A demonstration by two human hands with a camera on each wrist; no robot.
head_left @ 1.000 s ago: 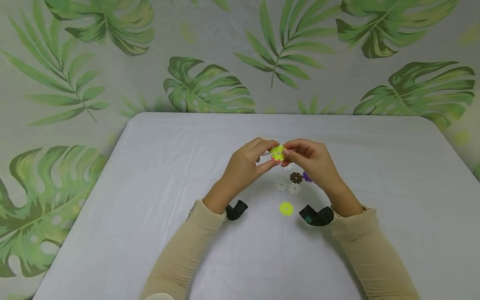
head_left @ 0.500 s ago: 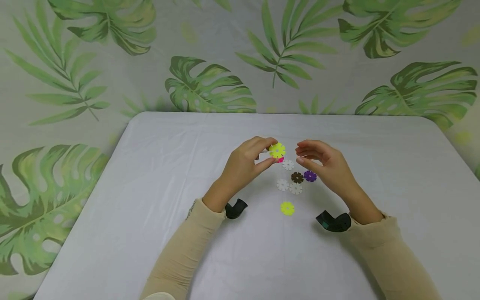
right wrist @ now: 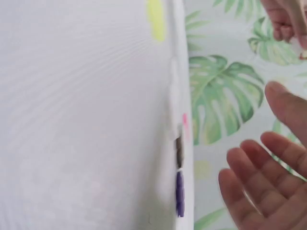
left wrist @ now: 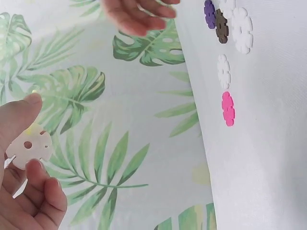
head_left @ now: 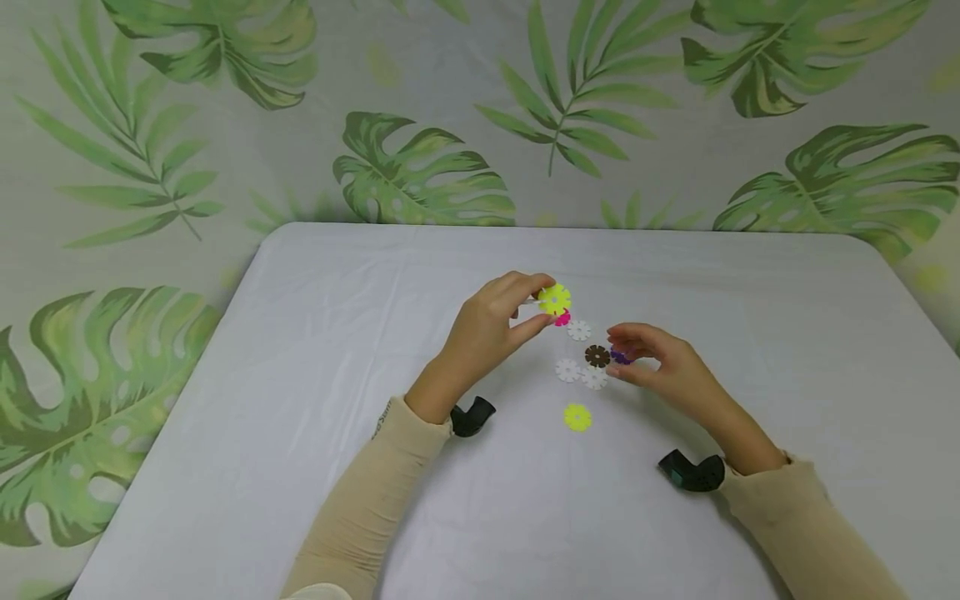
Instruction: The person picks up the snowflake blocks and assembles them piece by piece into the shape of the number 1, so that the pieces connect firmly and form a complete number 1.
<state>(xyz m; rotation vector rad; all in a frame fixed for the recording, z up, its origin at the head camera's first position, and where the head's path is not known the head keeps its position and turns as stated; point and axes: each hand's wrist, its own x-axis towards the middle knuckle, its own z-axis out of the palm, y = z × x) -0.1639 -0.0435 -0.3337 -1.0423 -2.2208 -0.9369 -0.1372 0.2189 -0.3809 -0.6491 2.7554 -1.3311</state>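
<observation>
Raised over the table, my left hand [head_left: 497,323] pinches notched plastic snowflake discs between thumb and fingers. A yellow disc [head_left: 557,298] faces the head view; a white disc [left wrist: 40,146] shows with it in the left wrist view. How they join is hard to see. My right hand [head_left: 667,360] holds nothing; its fingers are loosely bent and parted from the thumb. It hovers by the purple disc [head_left: 620,357], partly covering it in the head view. Just left of that lies a brown disc [head_left: 597,357].
Three white discs, one nearest the brown disc's far side [head_left: 579,330], lie around it. A pink disc [left wrist: 228,109] is behind them, and a yellow disc [head_left: 577,417] lies closer to the person. White cloth covers the table [head_left: 300,350]; a leaf-patterned backdrop [head_left: 420,167] hangs behind.
My right hand has let go of the yellow disc, drawn away to the right, then lowered toward the purple disc. My left hand keeps its pinch almost in place.
</observation>
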